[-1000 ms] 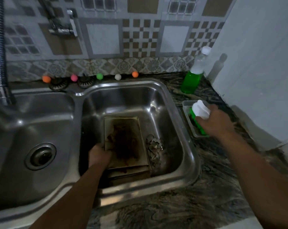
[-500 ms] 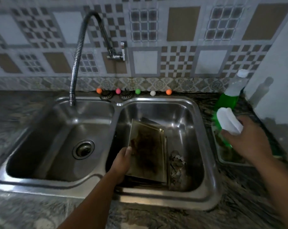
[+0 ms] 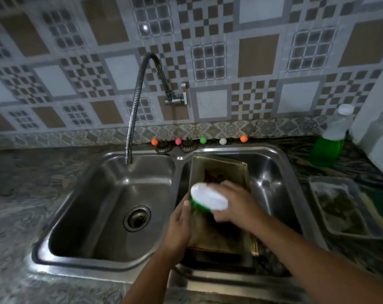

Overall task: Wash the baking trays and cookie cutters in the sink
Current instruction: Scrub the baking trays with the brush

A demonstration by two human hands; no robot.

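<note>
A stained, burnt baking tray (image 3: 221, 172) stands tilted up in the right basin of the steel double sink (image 3: 280, 163). My left hand (image 3: 179, 224) grips its left edge. My right hand (image 3: 234, 202) holds a scrub brush (image 3: 208, 199) with a white top and green bristles against the tray's face. More trays lie dark beneath it in the basin. The cookie cutters are hidden behind my right arm.
A flexible tap (image 3: 140, 84) hangs over the left basin, which has a drain (image 3: 136, 218). A green soap bottle (image 3: 331, 141) and a clear plastic tray (image 3: 346, 207) sit on the right counter. Small coloured balls (image 3: 203, 140) line the sink's back rim.
My right hand carried the brush from the clear tray on the counter over to the baking tray. My left hand tipped the baking tray up higher. The view lifted.
</note>
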